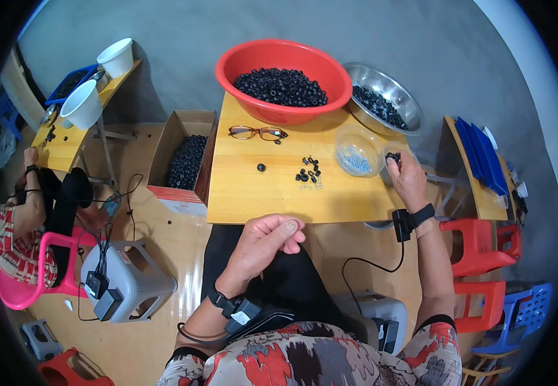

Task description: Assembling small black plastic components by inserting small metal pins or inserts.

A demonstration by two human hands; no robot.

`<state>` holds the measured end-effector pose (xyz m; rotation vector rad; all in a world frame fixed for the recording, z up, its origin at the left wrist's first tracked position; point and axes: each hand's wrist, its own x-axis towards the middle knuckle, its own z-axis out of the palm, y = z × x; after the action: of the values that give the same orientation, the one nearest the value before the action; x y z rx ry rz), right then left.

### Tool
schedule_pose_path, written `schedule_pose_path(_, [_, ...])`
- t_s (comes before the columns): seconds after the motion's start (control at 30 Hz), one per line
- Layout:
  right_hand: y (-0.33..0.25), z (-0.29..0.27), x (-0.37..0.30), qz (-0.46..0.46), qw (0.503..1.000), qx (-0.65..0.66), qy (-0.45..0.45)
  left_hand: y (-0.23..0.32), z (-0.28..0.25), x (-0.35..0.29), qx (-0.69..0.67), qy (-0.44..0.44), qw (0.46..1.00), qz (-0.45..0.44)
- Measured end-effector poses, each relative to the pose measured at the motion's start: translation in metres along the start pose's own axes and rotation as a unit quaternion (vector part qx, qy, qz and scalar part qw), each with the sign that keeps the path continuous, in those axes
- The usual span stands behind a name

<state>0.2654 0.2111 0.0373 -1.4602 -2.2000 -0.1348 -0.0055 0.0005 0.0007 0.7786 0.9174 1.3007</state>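
Note:
My left hand is closed in front of the table's near edge, thumb over curled fingers; whatever it may hold is hidden. At the table's right edge my right hand has its fingers bent around small black parts, by a clear cup that it partly covers. Left of it stands a clear round tub with small light-blue pieces inside. Mid-table lies a loose group of small black parts, with tiny clear pieces just nearer. A single round black part sits to their left.
A red basin of black parts and a steel bowl stand at the table's back. Eyeglasses lie before them. A carton of black parts is on the floor at left. Cables hang from both wrist devices. Another person sits far left.

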Motion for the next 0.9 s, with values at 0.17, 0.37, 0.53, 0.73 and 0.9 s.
schedule_pose_path(0.17, [0.005, 0.007, 0.004, -0.013, 0.999, 0.004, 0.034, -0.002, -0.004, 0.003, 0.006, 0.002, 1.000, -0.004])
schedule_pose_path(0.37, [-0.053, 0.010, -0.007, -0.075, 0.992, 0.094, -0.048, -0.004, -0.017, 0.007, -0.009, 0.027, 1.000, -0.011])
schedule_pose_path(0.53, [-0.090, 0.036, -0.015, -0.187, 0.957, 0.197, -0.100, -0.006, -0.020, 0.011, -0.021, 0.053, 0.998, -0.013])
schedule_pose_path(0.73, [-0.106, 0.074, -0.011, -0.178, 0.960, 0.179, -0.125, -0.009, -0.023, 0.013, -0.033, 0.051, 0.998, -0.020])
schedule_pose_path(0.9, [-0.111, 0.085, -0.012, -0.154, 0.970, 0.142, -0.122, -0.011, -0.021, 0.013, -0.031, 0.052, 0.998, -0.022])
